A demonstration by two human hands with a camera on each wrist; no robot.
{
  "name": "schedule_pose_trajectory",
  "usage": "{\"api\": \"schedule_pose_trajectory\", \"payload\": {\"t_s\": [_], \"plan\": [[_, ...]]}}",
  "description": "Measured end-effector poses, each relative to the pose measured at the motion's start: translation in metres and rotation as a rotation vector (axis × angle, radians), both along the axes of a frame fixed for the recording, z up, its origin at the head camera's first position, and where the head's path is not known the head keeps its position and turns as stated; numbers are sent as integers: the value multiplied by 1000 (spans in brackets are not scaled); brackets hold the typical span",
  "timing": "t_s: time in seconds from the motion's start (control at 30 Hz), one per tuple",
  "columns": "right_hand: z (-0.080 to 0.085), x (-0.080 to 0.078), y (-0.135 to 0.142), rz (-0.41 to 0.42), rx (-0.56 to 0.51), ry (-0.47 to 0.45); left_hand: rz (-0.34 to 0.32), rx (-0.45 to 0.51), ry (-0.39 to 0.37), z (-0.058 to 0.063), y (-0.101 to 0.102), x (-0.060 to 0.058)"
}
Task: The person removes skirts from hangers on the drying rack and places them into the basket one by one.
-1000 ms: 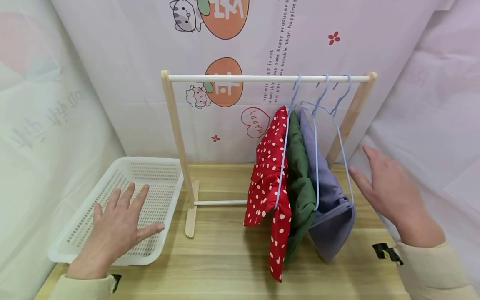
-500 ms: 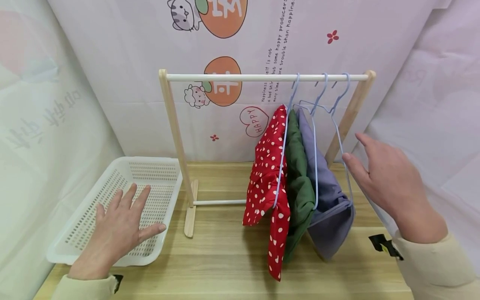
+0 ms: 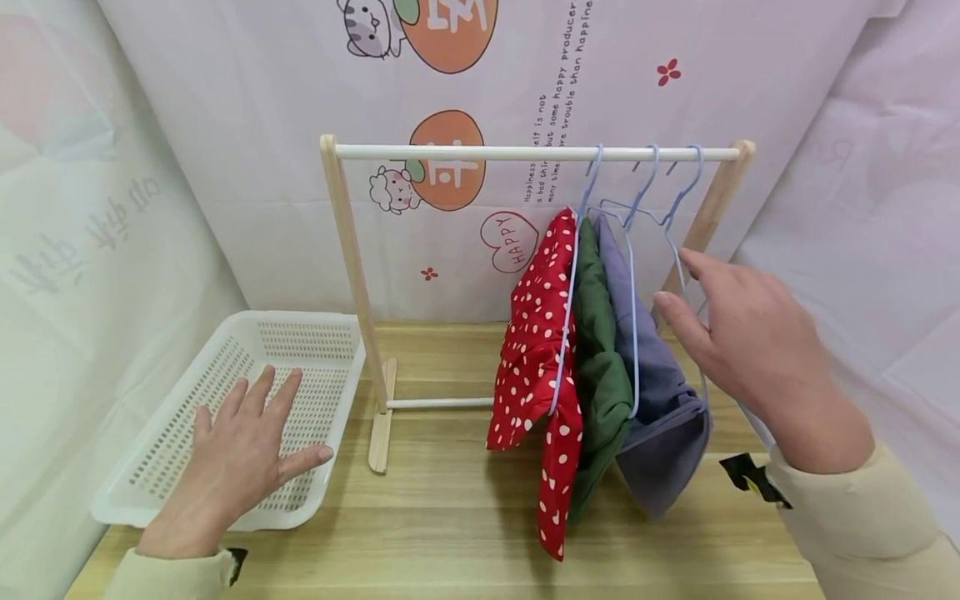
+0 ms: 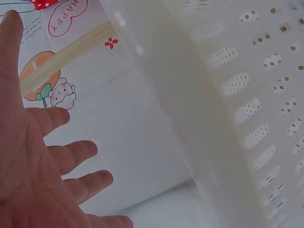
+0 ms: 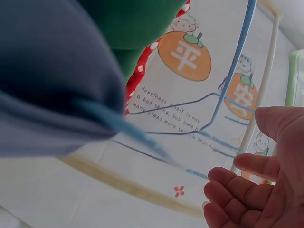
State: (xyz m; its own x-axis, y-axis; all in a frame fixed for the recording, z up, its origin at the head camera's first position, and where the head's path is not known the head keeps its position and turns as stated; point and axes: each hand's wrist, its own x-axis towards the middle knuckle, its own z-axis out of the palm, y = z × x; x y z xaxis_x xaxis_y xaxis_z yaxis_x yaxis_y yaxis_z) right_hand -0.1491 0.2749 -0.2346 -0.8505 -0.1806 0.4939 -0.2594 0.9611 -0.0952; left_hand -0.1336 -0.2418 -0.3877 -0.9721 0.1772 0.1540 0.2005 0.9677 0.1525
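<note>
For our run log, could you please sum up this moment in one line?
left hand: open, over white basket | right hand: open, at rightmost hanger, contact unclear | rack: red cloth, green cloth, purple cloth hanging

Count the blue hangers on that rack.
3, all on the white rail: the left hanger holds the red dotted cloth, the middle hanger the green cloth, the right hanger the purple cloth. No others show.
</note>
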Motion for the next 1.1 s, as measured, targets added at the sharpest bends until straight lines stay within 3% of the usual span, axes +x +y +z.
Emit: {"api": "schedule_pose_trajectory", "payload": {"t_s": [0.13,0.43,1.1], "plan": [[6,0,-11,17,16,0,-6,1,8,2,1,-1],[21,-1,-37,-33,-5,-234,-14,-2,20,4,2,-2],[32,-8,-73,-60,-42,-313,-32,1,54,8,4,-2]]}}
